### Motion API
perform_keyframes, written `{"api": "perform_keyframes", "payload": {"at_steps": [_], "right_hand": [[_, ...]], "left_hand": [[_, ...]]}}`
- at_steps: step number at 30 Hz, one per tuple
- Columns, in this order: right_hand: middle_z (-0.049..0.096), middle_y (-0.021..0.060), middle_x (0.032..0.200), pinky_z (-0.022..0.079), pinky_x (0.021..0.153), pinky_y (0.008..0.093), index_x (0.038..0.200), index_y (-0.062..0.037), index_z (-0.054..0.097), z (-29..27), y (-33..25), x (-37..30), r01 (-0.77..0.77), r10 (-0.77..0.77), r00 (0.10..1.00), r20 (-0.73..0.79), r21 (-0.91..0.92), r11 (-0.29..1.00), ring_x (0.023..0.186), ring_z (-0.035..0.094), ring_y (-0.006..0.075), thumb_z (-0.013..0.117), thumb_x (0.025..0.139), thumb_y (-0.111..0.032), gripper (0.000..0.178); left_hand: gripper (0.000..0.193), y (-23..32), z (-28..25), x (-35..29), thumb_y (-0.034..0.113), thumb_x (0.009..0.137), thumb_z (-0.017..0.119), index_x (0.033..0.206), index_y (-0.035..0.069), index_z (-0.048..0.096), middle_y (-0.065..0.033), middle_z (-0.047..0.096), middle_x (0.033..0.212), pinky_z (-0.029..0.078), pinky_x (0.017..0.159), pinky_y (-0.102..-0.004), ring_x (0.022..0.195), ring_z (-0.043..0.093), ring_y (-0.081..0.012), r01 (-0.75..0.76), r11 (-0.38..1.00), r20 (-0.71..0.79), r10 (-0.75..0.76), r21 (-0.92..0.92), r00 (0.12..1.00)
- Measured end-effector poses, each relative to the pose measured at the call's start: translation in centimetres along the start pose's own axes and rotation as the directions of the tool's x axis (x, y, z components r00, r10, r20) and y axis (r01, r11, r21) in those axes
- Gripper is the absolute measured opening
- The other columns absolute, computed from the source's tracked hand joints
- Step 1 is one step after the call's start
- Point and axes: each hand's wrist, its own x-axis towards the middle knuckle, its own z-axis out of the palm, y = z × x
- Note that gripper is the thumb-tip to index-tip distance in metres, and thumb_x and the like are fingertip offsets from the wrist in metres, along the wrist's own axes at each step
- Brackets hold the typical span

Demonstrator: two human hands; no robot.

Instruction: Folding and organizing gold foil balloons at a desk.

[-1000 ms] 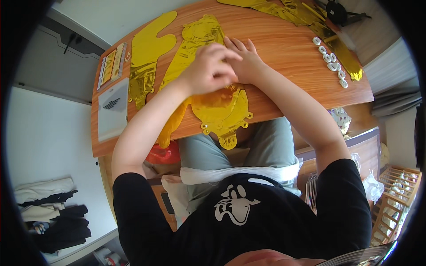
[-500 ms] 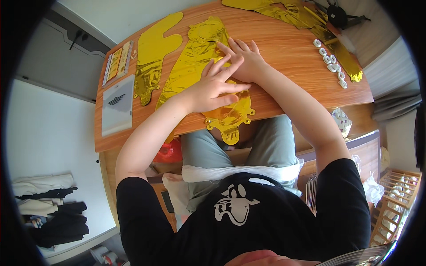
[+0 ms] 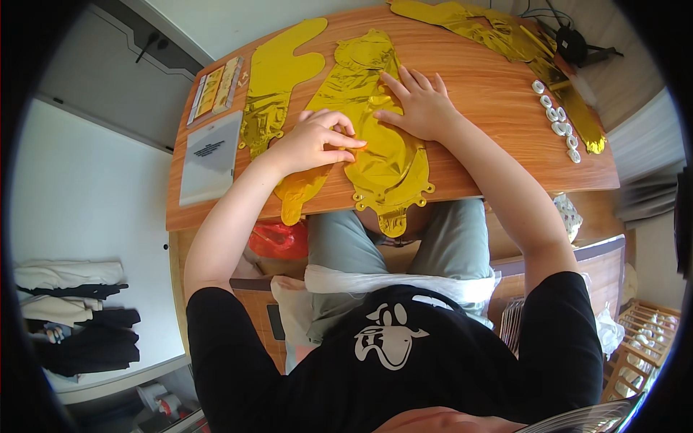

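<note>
A flat gold foil balloon [image 3: 393, 157] lies on the wooden table in front of me, and its tabbed end hangs over the near edge. My right hand [image 3: 421, 107] rests on the balloon's right side, palm down with fingers spread. On the other side my left hand [image 3: 315, 143] is closed, thumb and index finger pinching the foil at its inner left edge. Part of the foil is hidden under that hand. A second flat gold foil balloon [image 3: 287, 66] lies just to the left, pale at its far part and shiny at its near part.
At the table's left are a printed packet [image 3: 214, 90] and a translucent pouch [image 3: 210, 162]. More gold foil [image 3: 469, 27] spreads along the far right. White ribbon rolls [image 3: 557, 128] form a row near a black stand [image 3: 570, 45]. A red bag [image 3: 278, 239] sits below the table edge.
My hands have moved apart from their crossed position. The right is now spread on the foil's right side; the left has drawn back and closed on the foil edge. The view has shifted slightly.
</note>
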Motion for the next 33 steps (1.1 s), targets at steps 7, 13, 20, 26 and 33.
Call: {"api": "perform_keyframes", "payload": {"at_steps": [7,13,20,26,33], "right_hand": [[0.034,0.0204,0.165,0.018,0.122,0.0591,0.164,-0.0213,0.030,-0.2,-0.1,-0.1,-0.003,0.003,1.000,0.018,-0.016,1.000,0.154,0.031,0.0328,0.037,0.092,-0.085,0.096],[0.034,0.0208,0.165,0.018,0.122,0.0596,0.164,-0.0212,0.030,-0.2,0.0,0.0,-0.004,0.004,0.999,0.032,-0.012,1.000,0.153,0.031,0.0334,0.038,0.091,-0.085,0.097],[0.033,0.0209,0.165,0.018,0.122,0.0607,0.164,-0.0210,0.029,-0.6,-0.2,0.0,-0.001,0.002,0.999,0.046,-0.014,1.000,0.154,0.029,0.0341,0.038,0.091,-0.085,0.097],[0.031,0.0205,0.166,0.017,0.123,0.0605,0.164,-0.0214,0.029,-0.1,0.1,0.0,-0.003,0.003,0.999,0.049,-0.009,1.000,0.154,0.028,0.0342,0.037,0.092,-0.085,0.097],[0.030,0.0202,0.167,0.018,0.122,0.0588,0.164,-0.0219,0.030,-0.6,-0.1,0.2,-0.009,0.009,0.998,0.067,-0.012,1.000,0.154,0.028,0.0339,0.035,0.091,-0.086,0.097]], "left_hand": [[0.026,-0.4,-0.5,1.3,0.013,0.093,0.072,0.119,0.014,0.079,-0.0052,0.065,0.119,0.046,0.102,-0.0366,0.114,0.062,-0.0188,0.108,0.902,0.039,-0.101,-0.418,0.994],[0.031,-0.1,-0.8,2.1,-0.005,0.095,0.055,0.120,0.004,0.072,-0.0089,0.069,0.129,0.051,0.103,-0.0371,0.117,0.066,-0.0231,0.179,0.631,0.147,-0.103,-0.755,0.984],[0.053,1.9,-1.1,2.4,-0.008,0.074,0.056,0.116,0.016,0.077,-0.0014,0.074,0.117,0.047,0.098,-0.0370,0.109,0.066,-0.0214,-0.211,0.975,0.195,0.196,0.061,0.961],[0.036,3.2,-1.5,4.1,-0.002,0.073,0.060,0.100,0.015,0.077,0.0023,0.073,0.116,0.047,0.090,-0.0361,0.102,0.067,-0.0189,-0.203,0.975,0.178,0.185,0.091,0.966],[0.034,4.4,-1.1,3.0,0.006,0.073,0.074,0.101,0.025,0.081,0.0035,0.073,0.116,0.057,0.069,-0.0331,0.082,0.071,-0.0202,-0.243,0.970,0.169,0.238,0.009,0.956]]}}
